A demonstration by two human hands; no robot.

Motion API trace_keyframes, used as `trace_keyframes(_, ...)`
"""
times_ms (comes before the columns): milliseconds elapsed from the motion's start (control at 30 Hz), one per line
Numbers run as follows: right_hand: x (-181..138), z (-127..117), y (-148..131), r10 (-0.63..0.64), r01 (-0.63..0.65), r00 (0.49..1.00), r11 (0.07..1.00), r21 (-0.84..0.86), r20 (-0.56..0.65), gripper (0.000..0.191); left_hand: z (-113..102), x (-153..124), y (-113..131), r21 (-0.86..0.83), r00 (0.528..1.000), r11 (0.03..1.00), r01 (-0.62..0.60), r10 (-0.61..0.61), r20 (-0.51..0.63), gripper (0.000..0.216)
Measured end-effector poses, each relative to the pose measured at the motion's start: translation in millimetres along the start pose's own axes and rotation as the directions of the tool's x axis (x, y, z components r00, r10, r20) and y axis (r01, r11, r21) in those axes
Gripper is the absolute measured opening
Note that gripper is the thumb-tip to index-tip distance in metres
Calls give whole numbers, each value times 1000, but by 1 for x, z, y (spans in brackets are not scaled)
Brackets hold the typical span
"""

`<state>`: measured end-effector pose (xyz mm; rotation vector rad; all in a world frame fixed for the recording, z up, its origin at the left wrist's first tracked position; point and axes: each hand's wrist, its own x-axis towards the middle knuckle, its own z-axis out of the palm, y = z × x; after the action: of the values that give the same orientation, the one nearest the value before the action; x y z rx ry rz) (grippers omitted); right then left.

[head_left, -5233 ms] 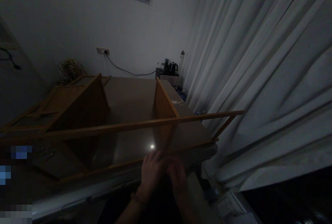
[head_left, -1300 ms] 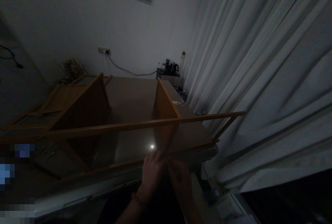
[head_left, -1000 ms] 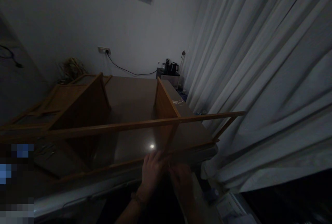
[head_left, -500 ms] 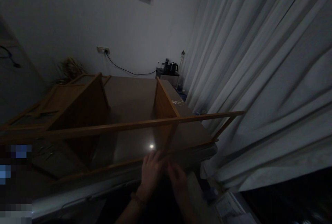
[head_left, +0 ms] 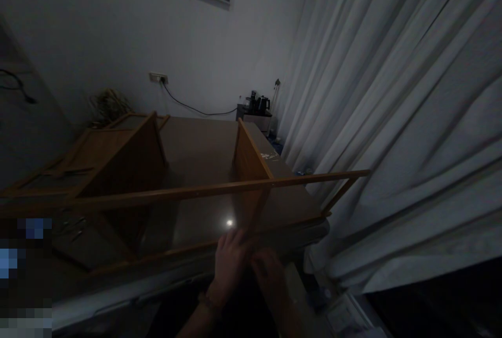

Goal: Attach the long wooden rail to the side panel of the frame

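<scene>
A wooden furniture frame point(head_left: 204, 189) with long rails and panels lies on a brown, shiny table top point(head_left: 200, 139). At its near lower rail, by the foot of an upright, my left hand point(head_left: 231, 259) rests with the fingers laid over the wood and a bracelet on the wrist. Close beside it on the right, my right hand point(head_left: 270, 275) is closed, thumb and fingers brought together near the same joint. Whatever is between those fingers is too dark and small to make out. Inside the frame stands a wooden divider panel point(head_left: 253, 152).
Several small metallic-looking pieces point(head_left: 72, 228) lie at the left. White curtains point(head_left: 372, 92) hang along the right side. A black kettle point(head_left: 263, 103) stands on a small cabinet at the back. A cord point(head_left: 188, 107) runs from a wall socket point(head_left: 158, 78).
The view has shifted slightly. My right hand's fingers have turned a little at the joint, while my left hand stays at the rail. The frame has not visibly moved.
</scene>
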<state>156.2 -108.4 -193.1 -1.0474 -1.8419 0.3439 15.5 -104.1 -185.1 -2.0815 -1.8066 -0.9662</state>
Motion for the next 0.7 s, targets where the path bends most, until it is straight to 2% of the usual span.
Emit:
trace_keyframes(233, -1, 9, -8, 162, -160, 981, 987, 24, -106, 31, 0, 1, 0, -17, 999, 1000, 9, -8, 42, 51)
trace_keyframes(367, -1, 6, -11, 229, -225, 967, 973, 52, -113, 28, -2, 2, 2, -6, 999, 1000, 1, -1, 37, 42)
trace_keyframes(467, -1, 1, -7, 210, -206, 972, 977, 50, -109, 26, -2, 2, 2, -3, 1000, 1000, -2, 2, 29, 40)
trace_keyframes(700, -5, -7, 13, 90, -88, 994, 996, 35, -69, 23, -1, 1, 0, 17, 999, 1000, -10, 9, 41, 47)
